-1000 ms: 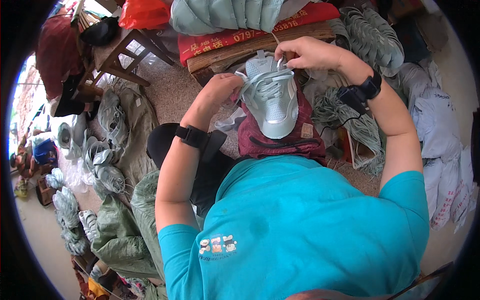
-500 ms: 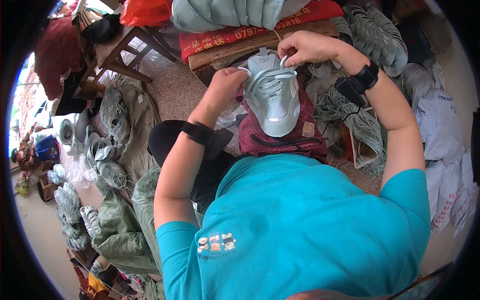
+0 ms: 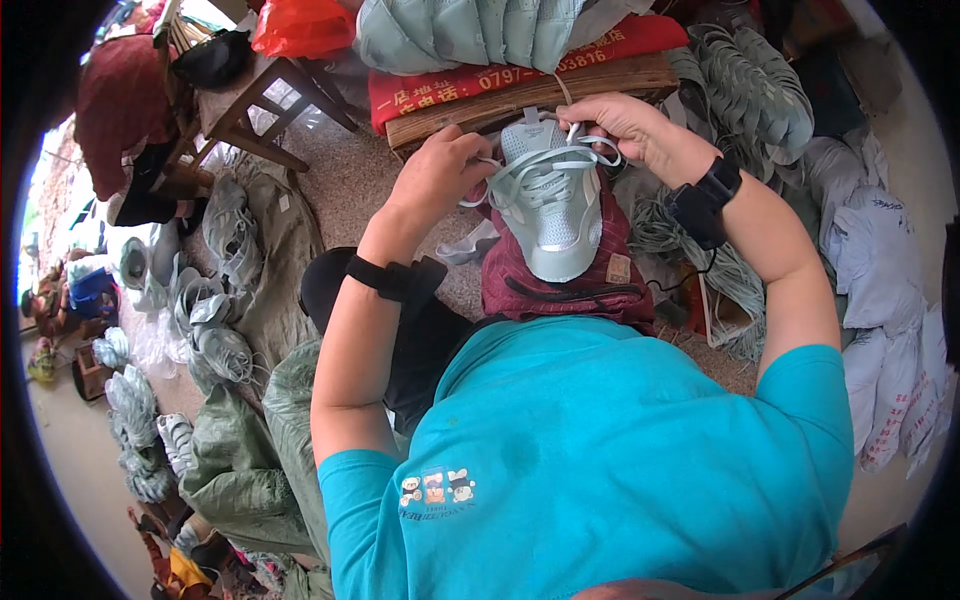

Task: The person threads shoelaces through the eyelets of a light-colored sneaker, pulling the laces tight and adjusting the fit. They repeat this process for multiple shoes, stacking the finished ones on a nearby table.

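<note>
A pale grey-green sneaker upper [image 3: 562, 262] lies on a dark red cloth [image 3: 500, 285] over my lap, its toe toward me. A pale shoelace [image 3: 545, 157] is threaded across its tongue. My left hand [image 3: 438, 177] is closed at the upper's left side, pinching a lace end that loops below the fingers. At the upper right, by the top eyelets, my right hand [image 3: 622, 125] pinches the lace, and a loose loop hangs beside its fingers. Parts of the fingertips are hidden on both hands.
A wooden bench [image 3: 530, 97] with a red printed cloth stands just ahead, bearing a row of stacked uppers [image 3: 470, 35]. Bundled laces [image 3: 735, 290] lie to the right, near white sacks [image 3: 870, 240]. On the left are more uppers [image 3: 222, 345], a green woven sack [image 3: 240, 465] and a wooden stool [image 3: 235, 115].
My left hand has turned and moved slightly lower, drawing the lace outward. The right hand has shifted a little down and right, and a lace loop now shows beside it.
</note>
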A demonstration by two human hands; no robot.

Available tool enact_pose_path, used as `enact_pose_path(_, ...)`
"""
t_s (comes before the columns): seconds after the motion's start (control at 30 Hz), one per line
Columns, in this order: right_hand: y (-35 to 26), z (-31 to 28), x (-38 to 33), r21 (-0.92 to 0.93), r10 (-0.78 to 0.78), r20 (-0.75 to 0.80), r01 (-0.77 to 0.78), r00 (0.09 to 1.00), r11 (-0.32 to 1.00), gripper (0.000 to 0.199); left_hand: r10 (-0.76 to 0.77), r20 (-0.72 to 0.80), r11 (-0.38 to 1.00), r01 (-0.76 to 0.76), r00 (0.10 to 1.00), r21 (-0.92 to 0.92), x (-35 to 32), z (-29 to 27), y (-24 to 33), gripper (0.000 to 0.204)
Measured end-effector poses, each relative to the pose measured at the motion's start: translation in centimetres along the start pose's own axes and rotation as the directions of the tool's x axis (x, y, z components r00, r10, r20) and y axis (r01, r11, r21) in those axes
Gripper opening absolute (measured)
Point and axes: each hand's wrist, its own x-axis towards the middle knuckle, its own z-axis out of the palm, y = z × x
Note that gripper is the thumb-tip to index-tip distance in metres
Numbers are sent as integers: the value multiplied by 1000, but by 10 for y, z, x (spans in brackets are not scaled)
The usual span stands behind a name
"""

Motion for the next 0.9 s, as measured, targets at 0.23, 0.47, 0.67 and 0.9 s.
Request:
enact_pose_path(0.23,2,5,-8,-308,-167,21,165,986,937,23,-220,-33,954,207,975,-216,15,29,-9,23)
enact_pose_path(0.47,5,40,-22,-884,-794,228,461,564,73,11,-249,-311,837,42,917,-546,-3,62,16,19)
enact_pose_path(0.67,-1,71,-51,-187,-503,220,542,836,819,15,-105,210,498,234,972,-835,-59,26,24,19)
enact_pose_path(0.9,16,65,-38,-195,-577,111,587,809,786,21,-214,192,938,146,958,315,-82,99,-59,60)
